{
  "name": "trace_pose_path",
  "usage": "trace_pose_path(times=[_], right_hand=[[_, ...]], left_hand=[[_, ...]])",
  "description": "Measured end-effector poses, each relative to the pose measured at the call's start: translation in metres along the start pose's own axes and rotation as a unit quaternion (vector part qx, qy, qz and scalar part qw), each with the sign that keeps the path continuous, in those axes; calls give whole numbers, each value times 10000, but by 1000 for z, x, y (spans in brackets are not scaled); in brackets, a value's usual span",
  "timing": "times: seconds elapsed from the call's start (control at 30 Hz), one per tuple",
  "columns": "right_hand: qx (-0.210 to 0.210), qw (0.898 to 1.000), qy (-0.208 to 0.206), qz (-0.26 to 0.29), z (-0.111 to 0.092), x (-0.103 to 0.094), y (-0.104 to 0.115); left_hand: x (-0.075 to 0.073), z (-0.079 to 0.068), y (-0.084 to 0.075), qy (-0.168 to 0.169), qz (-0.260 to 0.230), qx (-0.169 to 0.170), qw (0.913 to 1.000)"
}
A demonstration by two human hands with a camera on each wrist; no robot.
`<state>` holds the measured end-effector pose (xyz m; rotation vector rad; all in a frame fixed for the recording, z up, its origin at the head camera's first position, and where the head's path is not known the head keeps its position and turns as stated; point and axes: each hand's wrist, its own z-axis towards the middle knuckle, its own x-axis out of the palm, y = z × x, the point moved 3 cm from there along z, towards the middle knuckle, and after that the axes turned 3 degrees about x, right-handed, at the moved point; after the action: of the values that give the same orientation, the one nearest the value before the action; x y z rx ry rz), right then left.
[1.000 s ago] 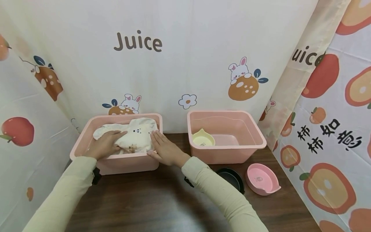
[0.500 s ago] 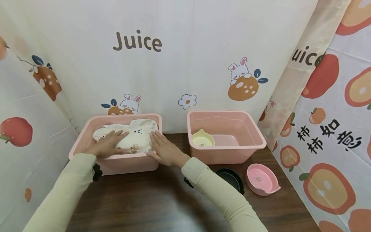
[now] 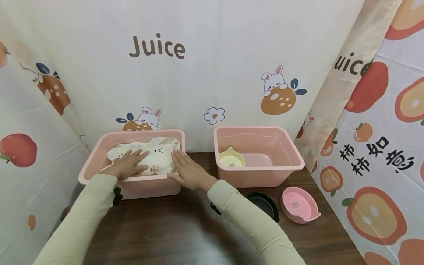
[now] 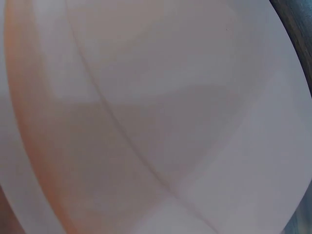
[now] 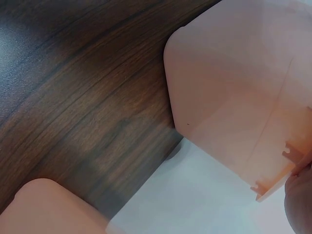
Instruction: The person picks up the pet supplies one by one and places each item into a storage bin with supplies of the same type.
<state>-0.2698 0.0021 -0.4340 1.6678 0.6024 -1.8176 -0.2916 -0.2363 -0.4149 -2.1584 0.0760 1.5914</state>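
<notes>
A folded white cloth with small animal prints (image 3: pixel 162 159) lies inside the left pink bin (image 3: pixel 149 189). My left hand (image 3: pixel 128 166) reaches over the bin's front rim and rests on the cloth's left part, fingers spread. At the bin's front right corner, my right hand (image 3: pixel 189 168) lies across the rim with straight fingers touching the cloth's right edge. In the left wrist view the bin's pale wall (image 4: pixel 161 136) fills the picture. The right wrist view shows the bin's outer wall (image 5: pixel 224 87) and a bit of my right hand (image 5: pixel 300 200) at its rim.
A second pink bin (image 3: pixel 255 178) stands to the right with a pale yellow dish (image 3: pixel 233 160) inside. In front of it, on the dark wooden table (image 3: pixel 165 232), are a black round dish (image 3: pixel 264 203) and a pink dish (image 3: pixel 299 206). Printed curtains (image 3: pixel 198 73) enclose the table.
My left hand first slides back a little, then shifts right over the cloth with its fingers spread. The cloth lies slightly flatter. My right hand stays in place.
</notes>
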Motion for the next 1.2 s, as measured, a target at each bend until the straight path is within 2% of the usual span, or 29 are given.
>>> trace_pose_path(times=[0.27,0.5,1.0,1.2], right_hand=[[9,10000,39,5,0,0,1],[11,10000,54,-8,0,0,0],[28,9999,88,69,1,1,-1],[23,9999,94,113,0,-1,-1]], left_hand=[[6,4,0,224,220,-76,9995],[5,4,-3,337,141,-95,9993],[6,4,4,270,-37,-166,9995],[4,4,2,216,-16,-114,9997]])
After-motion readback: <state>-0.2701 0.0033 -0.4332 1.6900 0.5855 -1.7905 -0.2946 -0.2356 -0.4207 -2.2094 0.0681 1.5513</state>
